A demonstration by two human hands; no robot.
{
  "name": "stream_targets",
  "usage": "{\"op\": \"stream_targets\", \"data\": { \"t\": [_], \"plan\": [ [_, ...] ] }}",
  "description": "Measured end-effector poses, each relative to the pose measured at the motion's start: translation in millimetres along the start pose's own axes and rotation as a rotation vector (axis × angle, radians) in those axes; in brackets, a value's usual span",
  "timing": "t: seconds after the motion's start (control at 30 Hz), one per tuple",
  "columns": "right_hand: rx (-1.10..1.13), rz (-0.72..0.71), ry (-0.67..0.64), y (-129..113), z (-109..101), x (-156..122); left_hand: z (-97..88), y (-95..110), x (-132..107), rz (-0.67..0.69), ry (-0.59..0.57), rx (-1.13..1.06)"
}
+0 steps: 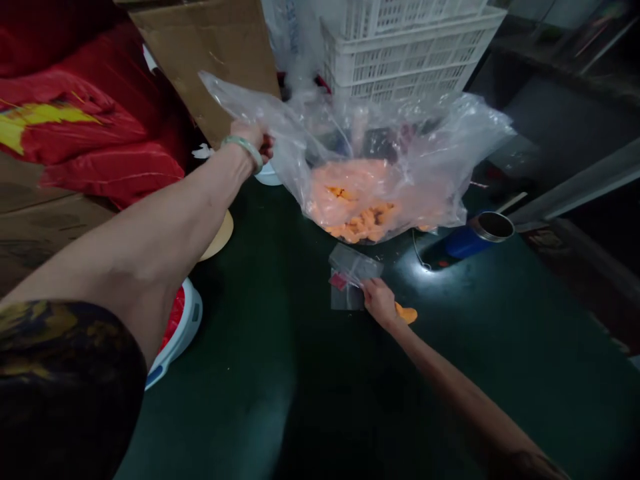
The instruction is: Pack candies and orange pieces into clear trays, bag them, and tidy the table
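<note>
My left hand (255, 141), with a pale bangle at the wrist, is closed on the left edge of a large clear plastic bag (440, 157). Many small orange pieces (367, 220) lie inside that bag, some blurred behind the film. Lower down, my right hand (381, 301) pinches the edge of a small clear plastic bag (354, 263). A second small clear sheet or bag with a pinkish-red patch (339, 281) lies just under it on the table. Beside my right hand, partly covered by it, rests a flat orange piece (407, 313).
A blue metal tumbler (463, 241) leans at the right on the dark green table (250, 393). White plastic crates (400, 67) stack behind the large bag, beside a cardboard box (210, 60). At left are red plastic sacks (110, 133) and a pale blue basin (187, 327).
</note>
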State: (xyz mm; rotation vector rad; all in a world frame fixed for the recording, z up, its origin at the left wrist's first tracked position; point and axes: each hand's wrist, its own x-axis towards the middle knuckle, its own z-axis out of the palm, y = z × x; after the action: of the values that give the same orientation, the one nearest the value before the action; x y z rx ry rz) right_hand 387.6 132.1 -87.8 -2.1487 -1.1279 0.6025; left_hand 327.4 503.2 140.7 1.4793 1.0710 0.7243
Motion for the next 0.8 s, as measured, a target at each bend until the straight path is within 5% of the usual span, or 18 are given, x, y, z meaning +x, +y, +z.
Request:
{"op": "stream_targets", "data": {
  "t": [0.13, 0.17, 0.3, 0.4, 0.47, 0.63, 0.8],
  "plan": [
    [0.795, 0.323, 0.036, -23, -4, -37, -17.2, -63, -105, -0.074, 0.081, 0.083],
    [0.923, 0.373, 0.017, -29, -5, -52, -22.6, -87, -142, -0.188, 0.034, -0.004],
    [0.999, 0.452, -0.012, -46, 5, -114, -37.8, -177, -305, -0.598, -0.13, -0.147],
    [0.932, 0.412, 0.006, -57, 22, -143, -42.7, -209, -394, -0.731, -0.342, -0.407],
    [0.918, 0.385, -0.089, -69, 32, -155, -46.1, -214, -424, -0.737, -0.344, -0.436],
    [0.946, 0.321, -0.489, -103, 53, -195, -64.9, -219, -448, -0.82, -0.078, -0.507],
    [1.416, 0.505, -0.683, -123, 84, -226, -100.6, -231, -473, -0.805, 0.047, -0.723]
  ]
}}
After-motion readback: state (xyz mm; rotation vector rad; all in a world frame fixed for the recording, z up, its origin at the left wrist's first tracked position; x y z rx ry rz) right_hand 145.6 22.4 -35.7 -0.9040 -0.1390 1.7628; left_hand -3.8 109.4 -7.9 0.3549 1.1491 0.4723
